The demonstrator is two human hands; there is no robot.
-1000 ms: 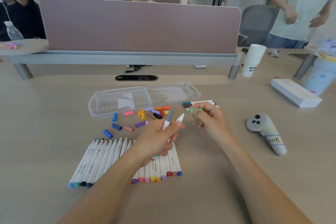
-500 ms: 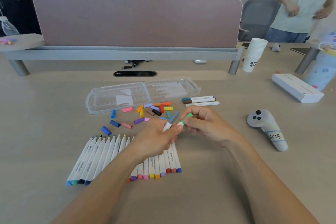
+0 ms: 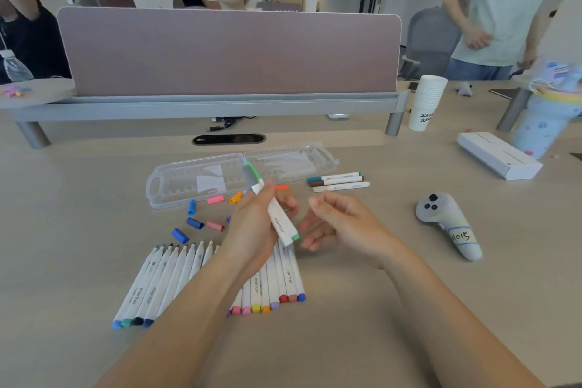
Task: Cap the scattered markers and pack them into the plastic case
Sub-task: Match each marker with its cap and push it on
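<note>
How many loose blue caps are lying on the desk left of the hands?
3. One upright-ish blue cap below the plastic case, one beside a pink cap, one above the uncapped marker row. The left hand may hide more.

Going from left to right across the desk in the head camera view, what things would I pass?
Row of uncapped markers → loose blue caps → left hand holding two markers → right hand → grey controller → white box.
</note>
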